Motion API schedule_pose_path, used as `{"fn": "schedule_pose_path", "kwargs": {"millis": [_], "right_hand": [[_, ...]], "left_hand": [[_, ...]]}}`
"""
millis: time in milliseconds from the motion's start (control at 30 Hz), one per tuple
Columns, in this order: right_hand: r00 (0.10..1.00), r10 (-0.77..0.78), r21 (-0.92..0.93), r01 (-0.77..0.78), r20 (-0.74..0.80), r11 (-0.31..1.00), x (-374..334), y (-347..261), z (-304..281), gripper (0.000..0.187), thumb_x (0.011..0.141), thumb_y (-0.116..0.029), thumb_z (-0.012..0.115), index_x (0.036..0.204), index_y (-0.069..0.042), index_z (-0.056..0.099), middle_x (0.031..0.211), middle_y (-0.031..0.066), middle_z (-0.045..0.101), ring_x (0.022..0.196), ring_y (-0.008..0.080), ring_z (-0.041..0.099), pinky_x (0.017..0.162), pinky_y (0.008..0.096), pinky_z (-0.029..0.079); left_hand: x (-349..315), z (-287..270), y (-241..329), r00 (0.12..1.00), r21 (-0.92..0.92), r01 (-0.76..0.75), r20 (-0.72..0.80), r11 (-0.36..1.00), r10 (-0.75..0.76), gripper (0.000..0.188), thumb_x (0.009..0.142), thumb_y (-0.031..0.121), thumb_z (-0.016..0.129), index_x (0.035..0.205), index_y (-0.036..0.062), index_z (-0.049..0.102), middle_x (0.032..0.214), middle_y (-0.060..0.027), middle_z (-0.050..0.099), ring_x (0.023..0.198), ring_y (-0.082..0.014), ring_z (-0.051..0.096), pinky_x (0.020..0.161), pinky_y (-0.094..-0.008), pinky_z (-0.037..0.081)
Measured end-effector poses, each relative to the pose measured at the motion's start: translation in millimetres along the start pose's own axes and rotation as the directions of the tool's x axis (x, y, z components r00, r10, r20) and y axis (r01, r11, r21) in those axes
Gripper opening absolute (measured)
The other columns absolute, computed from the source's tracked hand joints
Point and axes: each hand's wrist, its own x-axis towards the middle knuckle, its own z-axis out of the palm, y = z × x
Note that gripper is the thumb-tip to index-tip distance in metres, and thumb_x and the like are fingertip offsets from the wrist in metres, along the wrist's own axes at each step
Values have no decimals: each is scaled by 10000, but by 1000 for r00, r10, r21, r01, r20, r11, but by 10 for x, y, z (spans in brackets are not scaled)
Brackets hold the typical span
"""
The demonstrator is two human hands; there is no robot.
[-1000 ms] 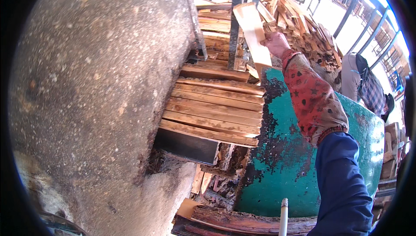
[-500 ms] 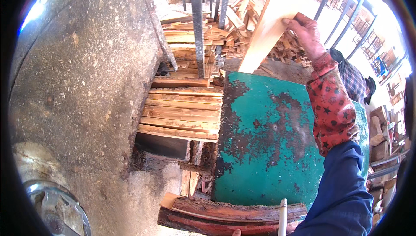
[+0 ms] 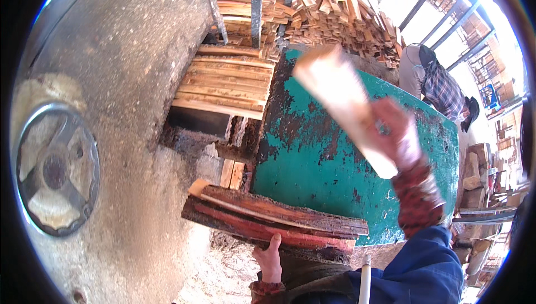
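My left hand (image 3: 269,260) is at the lower middle, thumb up, gripping a pair of bark-edged wood slabs (image 3: 285,231). The slabs lie one against the other across my front, at the near edge of a worn green metal surface (image 3: 312,175). My right hand (image 3: 393,128), blurred by motion, holds a pale board (image 3: 340,92) over that green surface. The board slants from upper left to lower right, its far end tilted up. A ring shows on this hand, and a patterned red cuff (image 3: 419,198) covers the forearm.
A stained machine panel (image 3: 139,69) with a metal handwheel (image 3: 56,170) stands at left. Stacked slats (image 3: 223,80) lie beside the green surface. Behind are a scrap-wood heap (image 3: 346,25) and metal posts (image 3: 256,8). A person in plaid (image 3: 444,80) bends down at right.
My right hand has brought the board nearer and lower, from beyond the far edge to above the green surface. The view has shifted, and my left hand and the slabs show more fully.
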Motion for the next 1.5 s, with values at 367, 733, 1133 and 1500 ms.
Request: {"fn": "schedule_pose_path", "kwargs": {"millis": [367, 733, 1133, 1500], "right_hand": [[874, 52, 109, -119, 484, 987, -1378, -464, 1051, 574, 714, -194, 773, 1229, -71, 553, 1250, 148, 476, 1218, 348, 424, 984, 466, 393], [743, 150, 62, -249, 652, 967, -1601, -337, 1097, 885, 624, -194, 784, 1408, -68, 394, 1291, 172, 431, 1241, 356, 399, 1023, 421, 361], [839, 39, 493, -356, 543, 794, -1302, -1082, 972, 787, 667, -220, 807, 1338, 10, 465, 1253, 193, 493, 1162, 336, 508, 994, 380, 409], [823, -52, 415, -230, 566, 880, -1388, -1458, 1096, 696, 760, -234, 734, 1367, -53, 444, 1285, 213, 474, 1174, 396, 477, 988, 445, 402]], "left_hand": [[32, -61, -107, 972, -154, -221, 47, 963, 230, 567, 748, 252, 815, 1135, -100, 599, 1115, -123, 642, 967, -200, 583, 884, -336, 462], [99, -56, -163, 950, -68, -312, -14, 948, 312, 505, 725, 256, 834, 1052, -80, 649, 1018, -101, 678, 869, -179, 615, 802, -327, 499], [201, -84, -313, 912, -227, -372, 90, 900, 399, 448, 781, 198, 804, 1105, -59, 632, 1066, -64, 648, 932, -142, 582, 859, -303, 476], [130, -183, -252, 920, -284, -293, 175, 913, 350, 453, 852, 195, 731, 1175, -83, 577, 1111, -109, 626, 967, -160, 567, 876, -304, 464]]}}
